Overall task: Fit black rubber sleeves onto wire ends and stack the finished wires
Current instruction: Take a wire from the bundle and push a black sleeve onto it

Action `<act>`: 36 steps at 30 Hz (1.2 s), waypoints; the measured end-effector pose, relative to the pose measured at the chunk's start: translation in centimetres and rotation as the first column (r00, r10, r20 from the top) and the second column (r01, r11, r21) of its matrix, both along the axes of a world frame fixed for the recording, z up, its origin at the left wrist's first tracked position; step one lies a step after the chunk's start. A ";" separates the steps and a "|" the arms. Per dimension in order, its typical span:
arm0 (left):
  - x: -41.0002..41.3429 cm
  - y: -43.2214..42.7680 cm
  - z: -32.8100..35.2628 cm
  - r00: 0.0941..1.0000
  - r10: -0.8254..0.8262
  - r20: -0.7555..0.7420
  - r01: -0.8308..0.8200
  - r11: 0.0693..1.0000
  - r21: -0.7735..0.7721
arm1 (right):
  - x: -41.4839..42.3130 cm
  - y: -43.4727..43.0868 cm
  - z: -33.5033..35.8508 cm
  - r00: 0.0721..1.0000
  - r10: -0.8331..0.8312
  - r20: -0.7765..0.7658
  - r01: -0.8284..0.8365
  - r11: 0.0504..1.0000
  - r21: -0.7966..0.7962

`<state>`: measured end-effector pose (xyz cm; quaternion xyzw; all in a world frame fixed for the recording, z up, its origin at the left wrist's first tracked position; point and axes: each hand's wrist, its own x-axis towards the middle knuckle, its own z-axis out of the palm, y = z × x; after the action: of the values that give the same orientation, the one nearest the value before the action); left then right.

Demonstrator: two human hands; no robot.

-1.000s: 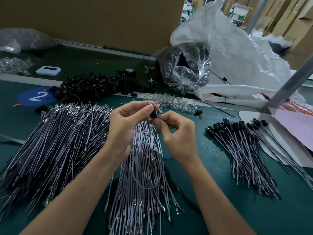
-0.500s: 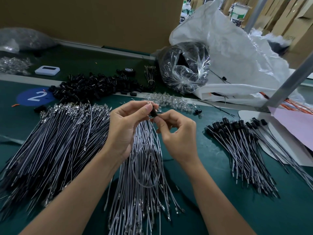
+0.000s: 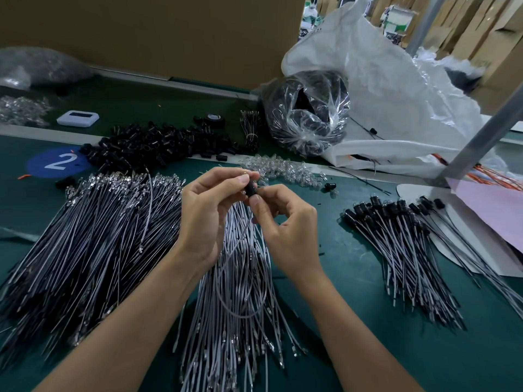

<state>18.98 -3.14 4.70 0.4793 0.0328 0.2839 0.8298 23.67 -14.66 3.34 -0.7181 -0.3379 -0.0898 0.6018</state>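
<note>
On the green desk (image 3: 368, 349), nearest, a loose bundle of grey wires (image 3: 226, 343) with metal terminals fans out below both wrists. Above it the hands meet. The left hand (image 3: 209, 210) pinches the tip of one grey wire (image 3: 240, 314), which hangs in a loop. The right hand (image 3: 285, 230) pinches a black rubber sleeve (image 3: 251, 189) set on that wire, thumb touching its lower end. The sleeve sits between the two sets of fingertips. To the left lies a large pile of bare wires (image 3: 85, 236). To the right, well apart, is the stack of finished wires (image 3: 402, 250), its black caps pointing far. Farther off a round blue sticker (image 3: 58, 162) reads "2", beside a heap of loose sleeves (image 3: 161, 142) and small clear bulbs (image 3: 283, 168). A crinkled clear bag (image 3: 308, 114) lies beyond.
</note>
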 end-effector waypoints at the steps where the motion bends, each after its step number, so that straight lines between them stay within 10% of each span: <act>1: 0.0 0.0 0.0 1.000 0.000 0.001 0.000 1.000 -0.006 | -0.1 0.1 0.0 1.000 -0.001 0.002 0.001 1.000 0.002; 36: -0.1 -0.4 0.0 0.999 -0.050 -0.017 0.053 0.975 0.218 | 0.8 -0.5 -0.1 1.000 0.019 0.005 -0.019 0.997 0.073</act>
<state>18.92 -3.58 4.69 0.5699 -0.0062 0.2613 0.7790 24.46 -15.13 3.25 -0.6923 -0.3424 -0.0979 0.6276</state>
